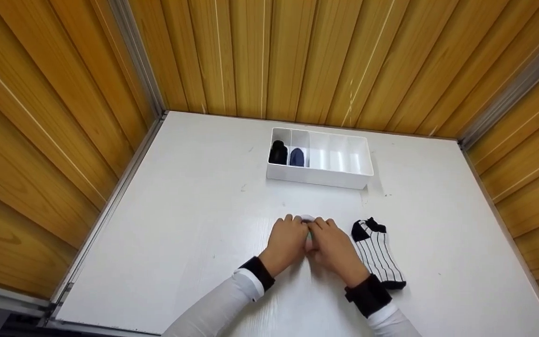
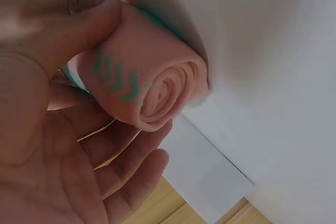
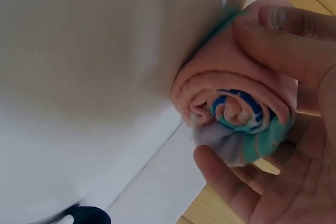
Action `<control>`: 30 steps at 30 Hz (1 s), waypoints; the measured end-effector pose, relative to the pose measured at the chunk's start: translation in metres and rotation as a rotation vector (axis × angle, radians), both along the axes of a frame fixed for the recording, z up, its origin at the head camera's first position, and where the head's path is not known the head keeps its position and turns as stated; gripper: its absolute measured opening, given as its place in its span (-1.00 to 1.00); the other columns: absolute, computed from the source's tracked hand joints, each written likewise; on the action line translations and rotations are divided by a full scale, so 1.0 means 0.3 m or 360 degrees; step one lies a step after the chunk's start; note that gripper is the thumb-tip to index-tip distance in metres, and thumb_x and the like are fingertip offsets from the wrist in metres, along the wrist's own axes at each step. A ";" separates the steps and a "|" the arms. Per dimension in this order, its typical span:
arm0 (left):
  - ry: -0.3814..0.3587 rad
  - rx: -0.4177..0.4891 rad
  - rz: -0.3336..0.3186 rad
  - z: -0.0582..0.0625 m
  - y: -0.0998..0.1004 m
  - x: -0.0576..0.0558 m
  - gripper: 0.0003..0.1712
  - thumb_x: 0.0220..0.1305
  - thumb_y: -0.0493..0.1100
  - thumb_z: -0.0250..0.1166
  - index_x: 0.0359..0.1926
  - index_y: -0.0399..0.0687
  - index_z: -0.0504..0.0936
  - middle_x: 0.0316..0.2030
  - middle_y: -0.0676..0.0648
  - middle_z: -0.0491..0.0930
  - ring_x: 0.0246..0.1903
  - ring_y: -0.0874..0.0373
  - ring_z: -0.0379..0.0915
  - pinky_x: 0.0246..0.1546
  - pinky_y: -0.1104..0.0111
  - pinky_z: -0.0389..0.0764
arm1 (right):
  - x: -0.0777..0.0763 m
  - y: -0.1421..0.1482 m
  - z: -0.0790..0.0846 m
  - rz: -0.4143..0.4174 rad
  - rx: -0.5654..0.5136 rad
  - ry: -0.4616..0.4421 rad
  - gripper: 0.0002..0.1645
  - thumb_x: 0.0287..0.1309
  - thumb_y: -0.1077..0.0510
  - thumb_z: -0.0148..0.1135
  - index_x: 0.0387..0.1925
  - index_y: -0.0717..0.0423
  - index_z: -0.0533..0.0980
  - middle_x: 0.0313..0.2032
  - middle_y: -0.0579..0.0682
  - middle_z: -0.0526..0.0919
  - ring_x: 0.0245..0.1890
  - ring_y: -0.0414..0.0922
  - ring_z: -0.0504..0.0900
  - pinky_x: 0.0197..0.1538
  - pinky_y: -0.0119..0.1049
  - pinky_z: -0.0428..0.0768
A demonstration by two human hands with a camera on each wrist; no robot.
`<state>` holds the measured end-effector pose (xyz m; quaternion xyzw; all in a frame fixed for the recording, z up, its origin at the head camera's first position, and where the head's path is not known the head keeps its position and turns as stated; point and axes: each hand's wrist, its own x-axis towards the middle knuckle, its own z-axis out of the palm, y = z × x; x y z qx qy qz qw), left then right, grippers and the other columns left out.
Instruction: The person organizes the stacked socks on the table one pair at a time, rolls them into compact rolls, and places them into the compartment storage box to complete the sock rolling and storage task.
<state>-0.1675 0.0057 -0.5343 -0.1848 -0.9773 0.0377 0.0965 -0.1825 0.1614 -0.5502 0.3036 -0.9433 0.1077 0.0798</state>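
Note:
A pink sock (image 2: 152,45) with teal chevrons is rolled into a tight spiral low over the table. My left hand (image 1: 286,241) grips one end of the roll, thumb on one side and fingers curled round the other. From the opposite end my right hand (image 1: 334,245) holds the same roll; teal and blue patches and a pale patch show in the spiral (image 3: 233,111) there. In the head view the hands hide most of the roll. Right of my right hand lies a flat white sock (image 1: 378,252) with black stripes, black toe and cuff.
Toward the back of the white table (image 1: 194,187) stands a white divided box (image 1: 318,178). Its left compartments hold a black bundle (image 1: 278,153) and a navy one (image 1: 297,157). Wood-panelled walls (image 1: 283,56) enclose the back and sides.

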 end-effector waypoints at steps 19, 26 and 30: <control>-0.0007 0.0024 0.0008 -0.010 0.007 0.006 -0.60 0.12 0.09 0.49 -0.05 0.05 0.74 -0.25 0.04 0.68 -0.23 0.12 0.56 -0.24 0.31 0.62 | 0.006 0.003 -0.029 0.0016 -0.0027 0.0068 -0.14 -0.16 0.04 0.62 0.22 0.17 0.48 0.08 0.11 0.55 0.06 0.14 0.50 -0.02 0.04 0.59; -0.0108 -0.0029 0.0027 0.021 0.004 0.008 -0.48 0.02 0.33 0.50 -0.14 0.11 0.77 -0.31 0.05 0.67 -0.26 0.12 0.57 -0.24 0.32 0.64 | 0.005 0.000 -0.023 0.0030 -0.0081 0.0062 -0.24 -0.28 0.03 0.64 0.07 0.09 0.58 -0.07 -0.04 0.54 -0.09 0.02 0.49 -0.07 -0.11 0.59; -0.0193 -0.0050 0.0030 0.036 0.000 0.013 -0.42 0.03 0.41 0.44 -0.16 0.10 0.78 -0.33 0.04 0.68 -0.27 0.12 0.59 -0.23 0.31 0.68 | 0.003 0.002 0.000 0.0045 -0.0088 -0.0033 -0.28 -0.32 0.02 0.65 0.00 0.09 0.64 -0.13 -0.11 0.55 -0.13 -0.05 0.47 -0.08 -0.19 0.59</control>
